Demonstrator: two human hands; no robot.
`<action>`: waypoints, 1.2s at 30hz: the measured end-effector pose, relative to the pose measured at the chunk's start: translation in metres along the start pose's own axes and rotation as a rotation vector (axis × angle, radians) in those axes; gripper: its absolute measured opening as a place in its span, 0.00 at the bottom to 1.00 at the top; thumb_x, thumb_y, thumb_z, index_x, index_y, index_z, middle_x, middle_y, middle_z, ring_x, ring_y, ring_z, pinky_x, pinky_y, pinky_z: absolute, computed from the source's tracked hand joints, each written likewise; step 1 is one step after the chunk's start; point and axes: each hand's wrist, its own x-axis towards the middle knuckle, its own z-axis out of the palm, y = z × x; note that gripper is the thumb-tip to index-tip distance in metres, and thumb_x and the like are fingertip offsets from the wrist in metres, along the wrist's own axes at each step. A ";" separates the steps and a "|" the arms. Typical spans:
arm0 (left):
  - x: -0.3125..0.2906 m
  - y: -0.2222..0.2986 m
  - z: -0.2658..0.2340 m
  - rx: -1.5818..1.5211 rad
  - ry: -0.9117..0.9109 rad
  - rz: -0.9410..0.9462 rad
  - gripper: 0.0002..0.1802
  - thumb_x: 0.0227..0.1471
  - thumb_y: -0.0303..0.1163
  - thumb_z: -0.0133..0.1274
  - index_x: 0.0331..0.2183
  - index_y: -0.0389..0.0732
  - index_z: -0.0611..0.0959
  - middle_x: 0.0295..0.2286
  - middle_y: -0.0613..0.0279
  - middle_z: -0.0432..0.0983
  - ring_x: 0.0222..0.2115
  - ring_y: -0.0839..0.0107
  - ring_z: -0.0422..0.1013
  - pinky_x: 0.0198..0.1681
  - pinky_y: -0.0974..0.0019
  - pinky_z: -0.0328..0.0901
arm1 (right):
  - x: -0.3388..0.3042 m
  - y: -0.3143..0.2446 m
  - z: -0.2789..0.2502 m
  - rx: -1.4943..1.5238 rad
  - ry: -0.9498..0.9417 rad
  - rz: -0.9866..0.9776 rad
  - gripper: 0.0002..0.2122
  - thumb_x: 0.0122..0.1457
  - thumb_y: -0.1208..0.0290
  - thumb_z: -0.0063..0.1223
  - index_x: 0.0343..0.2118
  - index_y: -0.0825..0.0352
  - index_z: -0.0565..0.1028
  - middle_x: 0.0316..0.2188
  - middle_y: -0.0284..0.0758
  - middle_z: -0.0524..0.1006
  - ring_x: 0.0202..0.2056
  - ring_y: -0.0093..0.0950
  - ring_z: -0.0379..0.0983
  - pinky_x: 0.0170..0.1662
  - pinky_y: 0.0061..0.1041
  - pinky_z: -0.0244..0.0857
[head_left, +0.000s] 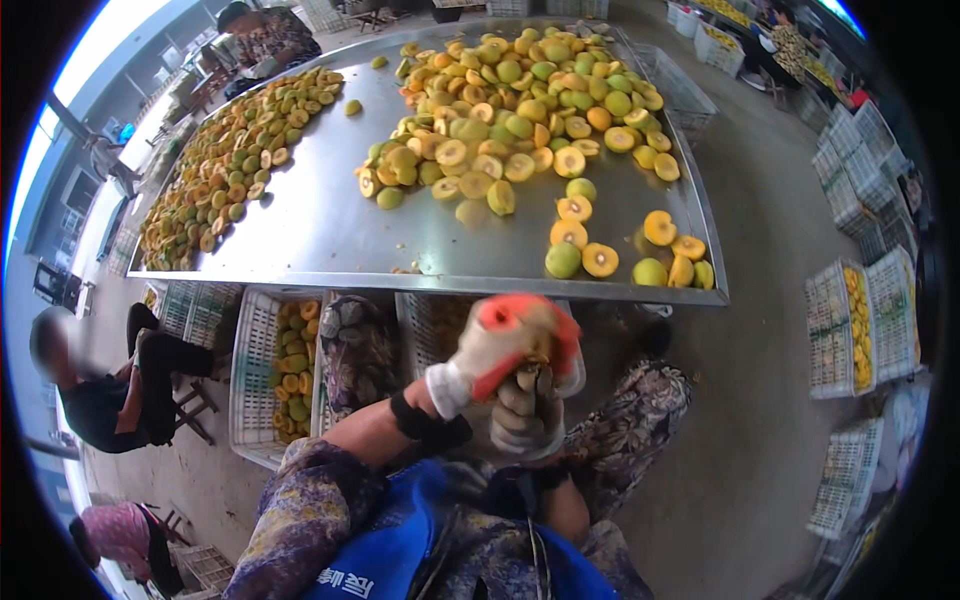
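Over my lap, just in front of the table's near edge, my two gloved hands are pressed together. My left hand, in a white glove with orange-red coating, is closed over the top. My right hand, in a soiled pale glove, is closed beneath it with its fingers curled. Something small and brownish shows between them, too blurred and covered to name. Beyond them, a metal table bears a large heap of yellow-green halved fruit. A few fruit halves lie close to its near right edge.
More cut fruit is heaped along the table's left side. A white crate with fruit stands below, left of my legs. Fruit-filled crates are at the right. One person sits at left; another is at the table's far left corner.
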 end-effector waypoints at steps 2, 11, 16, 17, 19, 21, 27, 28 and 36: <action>0.002 0.027 -0.014 0.029 0.159 0.088 0.20 0.55 0.42 0.57 0.32 0.31 0.82 0.30 0.48 0.80 0.31 0.60 0.80 0.33 0.61 0.76 | 0.006 0.000 -0.009 0.021 -0.267 -0.001 0.23 0.69 0.43 0.41 0.31 0.62 0.66 0.14 0.23 0.60 0.09 0.15 0.51 0.14 0.20 0.51; -0.039 0.154 -0.118 1.747 0.641 -0.096 0.14 0.53 0.38 0.59 0.43 0.47 0.86 0.35 0.58 0.83 0.37 0.67 0.79 0.43 0.62 0.72 | 0.017 0.003 -0.061 0.418 0.110 -0.147 0.19 0.69 0.50 0.45 0.30 0.62 0.68 0.19 0.21 0.58 0.17 0.16 0.55 0.20 0.18 0.53; 0.101 0.080 -0.109 1.792 0.231 0.151 0.30 0.53 0.46 0.56 0.56 0.49 0.76 0.50 0.50 0.76 0.48 0.52 0.74 0.52 0.53 0.69 | 0.012 0.012 -0.068 0.299 0.254 -0.196 0.23 0.66 0.47 0.48 0.32 0.66 0.77 0.16 0.21 0.54 0.14 0.15 0.50 0.16 0.19 0.46; 0.123 0.071 -0.094 1.843 0.212 -0.001 0.33 0.52 0.45 0.57 0.59 0.49 0.72 0.55 0.51 0.72 0.52 0.50 0.72 0.54 0.51 0.68 | 0.012 0.013 -0.066 0.301 0.256 -0.197 0.23 0.66 0.47 0.48 0.32 0.66 0.77 0.16 0.21 0.54 0.14 0.15 0.50 0.16 0.19 0.46; 0.156 0.050 -0.107 1.967 0.187 -0.034 0.35 0.51 0.43 0.57 0.61 0.54 0.70 0.55 0.56 0.71 0.52 0.51 0.72 0.54 0.53 0.68 | 0.013 0.014 -0.058 0.239 0.465 -0.266 0.24 0.65 0.45 0.49 0.31 0.67 0.79 0.14 0.21 0.54 0.13 0.15 0.47 0.15 0.20 0.42; 0.170 0.044 -0.099 2.133 0.149 -0.283 0.35 0.51 0.43 0.57 0.61 0.60 0.71 0.54 0.59 0.73 0.52 0.53 0.71 0.54 0.54 0.68 | 0.013 0.013 -0.050 0.194 0.508 -0.274 0.23 0.64 0.44 0.49 0.32 0.65 0.78 0.14 0.21 0.54 0.13 0.16 0.47 0.16 0.20 0.41; 0.149 0.055 -0.102 1.962 0.056 -0.242 0.36 0.46 0.35 0.62 0.58 0.62 0.74 0.50 0.57 0.75 0.50 0.55 0.73 0.53 0.56 0.69 | 0.017 0.010 -0.034 -0.121 0.740 -0.338 0.22 0.65 0.43 0.46 0.31 0.59 0.76 0.14 0.23 0.56 0.13 0.18 0.49 0.16 0.21 0.42; 0.141 0.051 -0.119 1.948 0.056 -0.267 0.35 0.46 0.35 0.62 0.58 0.62 0.74 0.49 0.57 0.76 0.49 0.54 0.73 0.52 0.56 0.69 | 0.019 0.011 -0.035 -0.119 0.781 -0.318 0.21 0.65 0.41 0.47 0.30 0.57 0.73 0.14 0.23 0.59 0.14 0.18 0.52 0.17 0.20 0.45; 0.134 0.066 -0.088 2.110 -0.245 -0.111 0.30 0.50 0.44 0.58 0.56 0.63 0.76 0.58 0.57 0.68 0.61 0.54 0.62 0.60 0.49 0.62 | 0.018 0.013 -0.041 -0.116 0.873 -0.352 0.22 0.65 0.41 0.47 0.30 0.58 0.69 0.14 0.25 0.62 0.14 0.19 0.56 0.18 0.20 0.50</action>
